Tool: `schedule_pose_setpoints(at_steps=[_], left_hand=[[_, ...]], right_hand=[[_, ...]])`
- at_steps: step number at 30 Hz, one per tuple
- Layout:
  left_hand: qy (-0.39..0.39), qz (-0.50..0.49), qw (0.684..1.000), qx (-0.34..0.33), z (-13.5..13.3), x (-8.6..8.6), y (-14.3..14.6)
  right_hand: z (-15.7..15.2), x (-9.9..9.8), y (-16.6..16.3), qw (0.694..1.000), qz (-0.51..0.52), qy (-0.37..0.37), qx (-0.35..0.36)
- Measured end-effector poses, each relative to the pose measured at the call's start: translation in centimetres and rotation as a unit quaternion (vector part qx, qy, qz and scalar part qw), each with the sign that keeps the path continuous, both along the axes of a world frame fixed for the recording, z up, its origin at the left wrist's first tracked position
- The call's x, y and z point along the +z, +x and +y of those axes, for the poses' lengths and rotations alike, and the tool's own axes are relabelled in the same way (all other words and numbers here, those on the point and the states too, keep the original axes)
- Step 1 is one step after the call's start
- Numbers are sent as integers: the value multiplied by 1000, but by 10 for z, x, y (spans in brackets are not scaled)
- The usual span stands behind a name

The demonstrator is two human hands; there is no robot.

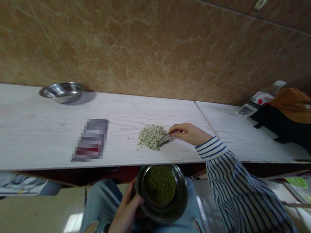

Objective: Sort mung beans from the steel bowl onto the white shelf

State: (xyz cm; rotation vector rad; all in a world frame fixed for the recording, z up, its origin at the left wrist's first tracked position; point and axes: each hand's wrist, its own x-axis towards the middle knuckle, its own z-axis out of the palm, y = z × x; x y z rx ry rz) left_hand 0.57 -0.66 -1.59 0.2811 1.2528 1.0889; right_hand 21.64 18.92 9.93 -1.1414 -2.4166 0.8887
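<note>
My left hand grips the rim of a metal bowl, thumb on the edge. The bowl is tilted above my lap, just below the table edge, and holds many green mung beans. My right hand is closed on a thin, spoon-like utensil, whose exact kind I cannot make out. Its tip touches the right side of a flat pile of white grains mixed with green beans on the white table.
An empty-looking metal bowl stands at the back left of the table. A blurred-out phone-shaped object lies left of the pile. At right are a plastic bottle, a brown cap and dark cloth. A tiled wall closes the back.
</note>
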Motion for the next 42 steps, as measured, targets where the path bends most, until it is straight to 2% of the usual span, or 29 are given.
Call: schedule_pose_setpoints(at_steps=[4, 7, 9, 14, 27, 37, 42], left_hand=[[-1, 5, 1000, 4, -1, 3, 0], [1, 0, 1000, -9, -2, 4, -1], [4, -1, 1000, -12, -4, 3, -1], [-12, 6, 1000, 1, -7, -2, 2], [16, -6, 1000, -16, -8, 5, 9], [26, -25, 999, -32, -7, 9, 12], [24, -21, 999, -27, -6, 12, 14]], right_hand=[[-6, 0, 13, 992, 22, 81, -90], [-9, -9, 25, 965, 4, 168, -200], [-11, -17, 32, 949, -39, 199, -240], [-23, -30, 37, 936, -141, 226, -232], [-83, -31, 36, 945, -117, 200, -229], [-102, -34, 35, 940, -128, 209, -239], [-111, -37, 33, 929, -127, 245, -244]])
